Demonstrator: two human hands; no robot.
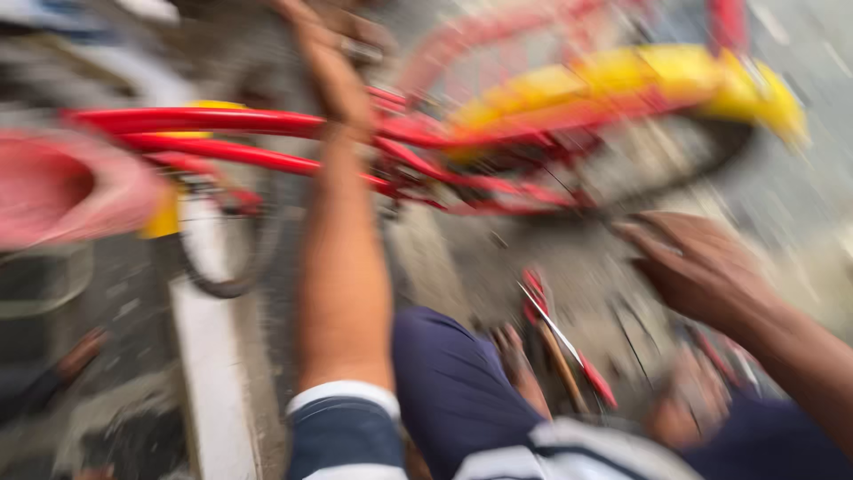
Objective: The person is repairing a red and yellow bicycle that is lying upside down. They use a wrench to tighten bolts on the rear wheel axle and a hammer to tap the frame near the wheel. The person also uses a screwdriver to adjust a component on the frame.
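Heavy motion blur smears everything — no container can be made out. The left hand [333, 76] reaches up across the red bicycle frame [231, 133] lying ahead; its grip cannot be told. The right hand [697, 267] hovers below the yellow mudguard [622, 84], fingers loosely spread, holding nothing.

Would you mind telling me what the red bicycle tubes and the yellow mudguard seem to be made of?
The red frame tubes look like painted metal: thin, round, with a glossy streak along them. The yellow mudguard also looks glossy, but heavy blur leaves painted metal or plastic open. The left hand reaches up to the tubes.
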